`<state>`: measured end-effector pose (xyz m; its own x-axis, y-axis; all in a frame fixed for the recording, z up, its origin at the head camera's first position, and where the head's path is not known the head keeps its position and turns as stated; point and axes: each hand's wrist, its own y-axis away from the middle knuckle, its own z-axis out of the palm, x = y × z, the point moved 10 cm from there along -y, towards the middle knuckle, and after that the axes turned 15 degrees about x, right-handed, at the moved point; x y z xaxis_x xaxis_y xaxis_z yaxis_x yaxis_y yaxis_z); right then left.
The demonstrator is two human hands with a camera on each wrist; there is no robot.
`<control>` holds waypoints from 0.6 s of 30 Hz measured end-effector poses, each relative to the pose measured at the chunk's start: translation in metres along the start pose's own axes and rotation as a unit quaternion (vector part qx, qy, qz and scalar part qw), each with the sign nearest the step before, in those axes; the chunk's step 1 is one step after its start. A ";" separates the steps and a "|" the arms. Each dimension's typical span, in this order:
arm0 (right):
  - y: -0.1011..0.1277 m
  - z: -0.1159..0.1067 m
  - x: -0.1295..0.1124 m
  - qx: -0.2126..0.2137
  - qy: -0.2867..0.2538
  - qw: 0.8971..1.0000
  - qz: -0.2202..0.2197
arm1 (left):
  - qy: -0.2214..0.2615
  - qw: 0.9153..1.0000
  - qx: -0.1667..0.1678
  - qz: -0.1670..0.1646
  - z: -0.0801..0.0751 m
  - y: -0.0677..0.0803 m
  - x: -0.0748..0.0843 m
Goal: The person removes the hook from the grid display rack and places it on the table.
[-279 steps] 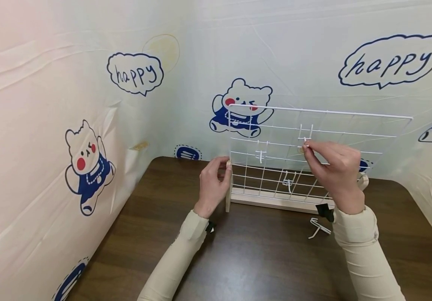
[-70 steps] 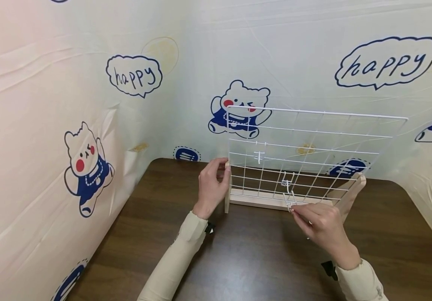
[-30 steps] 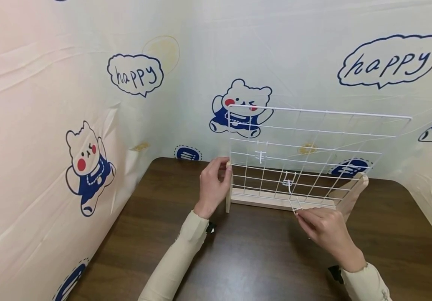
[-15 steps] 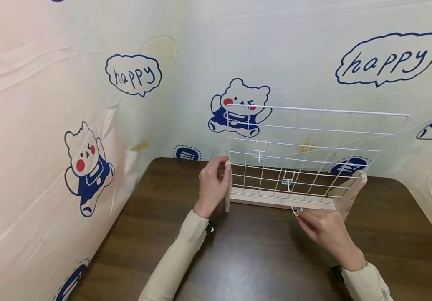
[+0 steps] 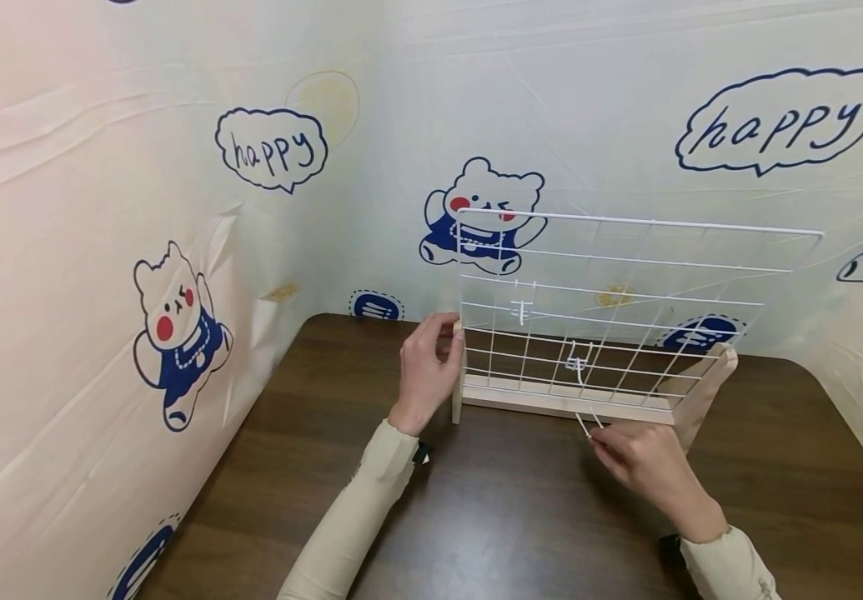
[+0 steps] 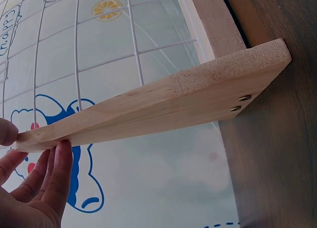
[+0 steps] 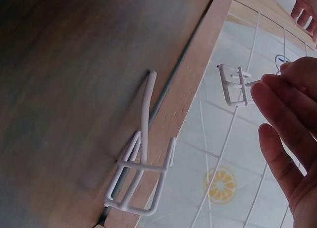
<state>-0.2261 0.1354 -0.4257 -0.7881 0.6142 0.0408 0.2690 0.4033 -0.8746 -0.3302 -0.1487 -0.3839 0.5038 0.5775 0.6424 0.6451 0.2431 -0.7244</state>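
A white wire grid panel [image 5: 626,275] stands in a wooden stand [image 5: 551,406] on the dark table. My left hand [image 5: 427,362] grips the stand's left wooden side piece [image 6: 163,109], thumb on top and fingers [image 6: 54,173] underneath. Two white wire hooks hang on the grid, one [image 5: 521,311] higher and one [image 5: 575,361] lower. Low in front of the base, my right hand [image 5: 637,454] pinches another white hook [image 5: 589,421] by its stem; in the right wrist view this hook [image 7: 233,84] sticks out from my fingertips [image 7: 277,89]. A further hook [image 7: 141,173] lies on the table against the base.
Cartoon-printed sheets [image 5: 176,208] wall in the table on the left, back and right. The brown tabletop [image 5: 521,517] runs toward me in front of the stand. The stand's right wooden side piece [image 5: 709,379] slants beside my right hand.
Nine seconds ago my right hand held a hook high on the grid; that hook is off the grid, and the hand is down by the base. Over the last second it sank slightly. The left hand stayed.
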 end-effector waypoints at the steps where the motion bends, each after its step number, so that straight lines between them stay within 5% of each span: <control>1: 0.001 0.001 0.000 -0.002 -0.001 1.000 0.000 | 0.000 1.000 0.000 0.000 0.000 0.000 0.000; 18: 0.007 0.008 0.003 -0.025 0.010 1.000 -0.003 | 0.003 1.000 0.006 0.003 0.000 -0.001 0.000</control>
<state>-0.2307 0.1347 -0.4353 -0.7792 0.6244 0.0555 0.2917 0.4396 -0.8495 -0.3303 -0.1489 -0.3833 0.5110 0.5752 0.6388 0.6343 0.2491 -0.7318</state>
